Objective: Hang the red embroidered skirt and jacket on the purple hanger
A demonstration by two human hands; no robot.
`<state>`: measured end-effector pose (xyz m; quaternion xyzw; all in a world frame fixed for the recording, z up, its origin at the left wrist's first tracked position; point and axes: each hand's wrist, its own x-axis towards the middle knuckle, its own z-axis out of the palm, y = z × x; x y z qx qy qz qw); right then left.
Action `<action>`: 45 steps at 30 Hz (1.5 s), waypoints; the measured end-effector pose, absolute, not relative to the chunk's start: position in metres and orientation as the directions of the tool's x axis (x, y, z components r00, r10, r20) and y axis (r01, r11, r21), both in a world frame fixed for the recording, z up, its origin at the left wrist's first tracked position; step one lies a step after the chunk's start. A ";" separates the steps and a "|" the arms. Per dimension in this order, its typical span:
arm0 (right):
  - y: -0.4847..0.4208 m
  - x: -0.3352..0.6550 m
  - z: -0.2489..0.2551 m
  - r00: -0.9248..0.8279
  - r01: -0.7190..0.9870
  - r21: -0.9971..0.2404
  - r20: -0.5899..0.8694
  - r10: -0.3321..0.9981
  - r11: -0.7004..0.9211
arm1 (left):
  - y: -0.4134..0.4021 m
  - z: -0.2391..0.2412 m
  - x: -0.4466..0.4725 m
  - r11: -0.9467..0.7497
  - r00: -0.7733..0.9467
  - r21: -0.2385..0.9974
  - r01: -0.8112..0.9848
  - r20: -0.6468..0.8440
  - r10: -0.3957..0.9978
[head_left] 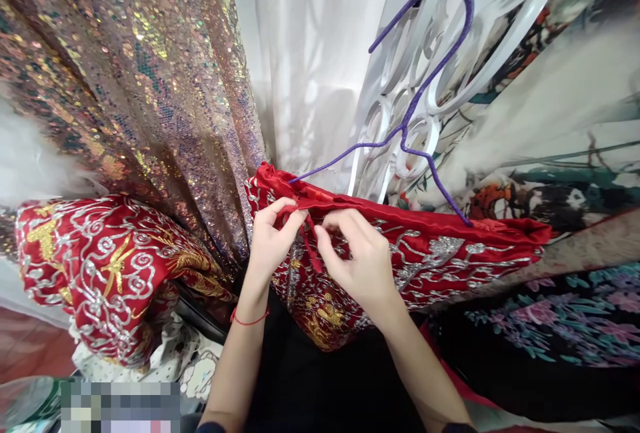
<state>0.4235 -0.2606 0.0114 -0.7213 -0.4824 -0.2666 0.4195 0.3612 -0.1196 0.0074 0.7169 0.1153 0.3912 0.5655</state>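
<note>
A red skirt-like garment (pixel 430 256) with silver and gold embroidery hangs from a purple hanger (pixel 407 116). My left hand (pixel 273 240) is closed, with thumb and index finger pinching a thin red tie (pixel 313 250) at the satin top band. Close beside it, my right hand (pixel 357 256) has its fingers curled and its thumb and index tips together at the tie. Whether the right fingertips grip the cord is partly hidden. Below both hands the tie's loose end dangles over the embroidered front.
The hanger hooks over a white scrollwork frame (pixel 430 110). A sequined curtain-like cloth (pixel 150 73) hangs at left. Another red embroidered garment (pixel 115 266) lies at lower left. Black floral fabric (pixel 565 326) is at right, and a clear plastic container (pixel 30 403) stands at bottom left.
</note>
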 end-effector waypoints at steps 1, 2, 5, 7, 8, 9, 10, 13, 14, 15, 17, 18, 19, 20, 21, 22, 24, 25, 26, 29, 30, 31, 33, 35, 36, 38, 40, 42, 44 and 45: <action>-0.258 0.425 0.015 0.388 0.922 -0.342 0.810 0.440 -0.183 | -0.119 0.008 0.360 -0.343 0.681 0.901 -0.267 0.428 0.594; -0.255 0.428 0.017 0.380 0.925 -0.323 0.824 0.420 -0.201 | -0.119 0.009 0.360 -0.355 0.693 0.899 -0.258 0.428 0.580; -0.247 0.435 0.021 0.333 0.930 -0.210 0.832 0.444 -0.303 | -0.120 0.010 0.357 -0.425 0.693 0.876 -0.229 0.453 0.560; -0.244 0.439 0.022 0.301 0.928 -0.137 0.823 0.482 -0.346 | -0.121 0.010 0.357 -0.493 0.675 0.845 -0.207 0.488 0.553; -0.243 0.440 0.023 0.292 0.926 -0.114 0.821 0.490 -0.360 | -0.121 0.010 0.357 -0.527 0.666 0.828 -0.193 0.505 0.549; -0.242 0.441 0.023 0.290 0.922 -0.104 0.822 0.489 -0.372 | -0.121 0.010 0.357 -0.563 0.656 0.807 -0.177 0.523 0.544; -0.241 0.441 0.022 0.290 0.920 -0.103 0.828 0.481 -0.379 | -0.122 0.010 0.357 -0.603 0.641 0.782 -0.158 0.545 0.540; -0.238 0.442 0.021 0.291 0.918 -0.126 0.858 0.422 -0.377 | -0.120 0.008 0.357 -0.723 0.556 0.687 -0.073 0.630 0.543; -0.236 0.443 0.020 0.298 0.916 -0.142 0.866 0.401 -0.374 | -0.119 0.007 0.357 -0.751 0.522 0.659 -0.045 0.656 0.544; -0.235 0.444 0.019 0.310 0.914 -0.163 0.871 0.381 -0.371 | -0.118 0.005 0.356 -0.768 0.493 0.639 -0.026 0.677 0.547; -0.233 0.447 0.018 0.344 0.908 -0.211 0.869 0.357 -0.363 | -0.114 0.003 0.353 -0.769 0.481 0.638 -0.028 0.683 0.550; -0.232 0.449 0.018 0.356 0.907 -0.229 0.865 0.353 -0.354 | -0.112 0.002 0.352 -0.751 0.504 0.658 -0.054 0.668 0.548; -0.231 0.451 0.017 0.363 0.909 -0.242 0.861 0.356 -0.340 | -0.110 0.001 0.350 -0.718 0.546 0.690 -0.093 0.638 0.543; -0.231 0.452 0.016 0.366 0.913 -0.256 0.857 0.362 -0.317 | -0.109 0.001 0.348 -0.669 0.599 0.730 -0.140 0.601 0.529; -0.232 0.453 0.015 0.368 0.919 -0.274 0.854 0.368 -0.281 | -0.109 0.002 0.347 -0.607 0.655 0.772 -0.187 0.559 0.509; -0.233 0.452 0.013 0.370 0.925 -0.302 0.852 0.371 -0.229 | -0.108 0.003 0.345 -0.539 0.705 0.811 -0.226 0.518 0.484; -0.236 0.448 0.010 0.385 0.922 -0.375 0.853 0.351 -0.101 | -0.110 0.006 0.344 -0.420 0.772 0.867 -0.269 0.455 0.445; -0.238 0.445 0.007 0.395 0.914 -0.402 0.856 0.333 -0.050 | -0.111 0.007 0.343 -0.378 0.789 0.882 -0.282 0.437 0.432; -0.240 0.441 0.005 0.398 0.910 -0.414 0.857 0.327 -0.020 | -0.112 0.009 0.343 -0.346 0.798 0.891 -0.295 0.429 0.423; -0.244 0.428 0.000 0.395 0.906 -0.421 0.818 0.419 -0.032 | -0.114 0.012 0.344 -0.297 0.796 0.893 -0.338 0.439 0.417; -0.244 0.425 -0.002 0.399 0.903 -0.428 0.793 0.461 -0.046 | -0.114 0.013 0.344 -0.291 0.790 0.891 -0.348 0.446 0.420; -0.244 0.423 -0.002 0.405 0.899 -0.433 0.772 0.490 -0.061 | -0.115 0.013 0.344 -0.290 0.784 0.890 -0.352 0.450 0.427; -0.243 0.421 -0.003 0.413 0.901 -0.422 0.760 0.502 -0.103 | -0.116 0.012 0.346 -0.285 0.774 0.893 -0.347 0.445 0.451; -0.243 0.422 -0.003 0.384 0.920 -0.366 0.763 0.519 -0.142 | -0.118 0.010 0.348 -0.261 0.758 0.903 -0.342 0.429 0.491; -0.243 0.422 -0.002 0.362 0.930 -0.334 0.761 0.538 -0.154 | -0.120 0.009 0.349 -0.248 0.747 0.908 -0.337 0.419 0.516; -0.244 0.423 0.000 0.323 0.946 -0.280 0.744 0.585 -0.165 | -0.124 0.007 0.351 -0.245 0.722 0.914 -0.323 0.406 0.560; -0.246 0.424 0.002 0.295 0.955 -0.240 0.726 0.622 -0.173 | -0.126 0.006 0.352 -0.301 0.692 0.904 -0.304 0.426 0.583; -0.248 0.425 0.003 0.285 0.958 -0.219 0.708 0.646 -0.183 | -0.126 0.006 0.352 -0.438 0.648 0.858 -0.266 0.496 0.578; -0.249 0.428 0.004 0.299 0.954 -0.227 0.696 0.652 -0.196 | -0.123 0.008 0.350 -0.605 0.623 0.769 -0.204 0.579 0.526; -0.250 0.429 0.004 0.314 0.949 -0.242 0.692 0.650 -0.201 | -0.120 0.010 0.349 -0.672 0.633 0.720 -0.174 0.604 0.484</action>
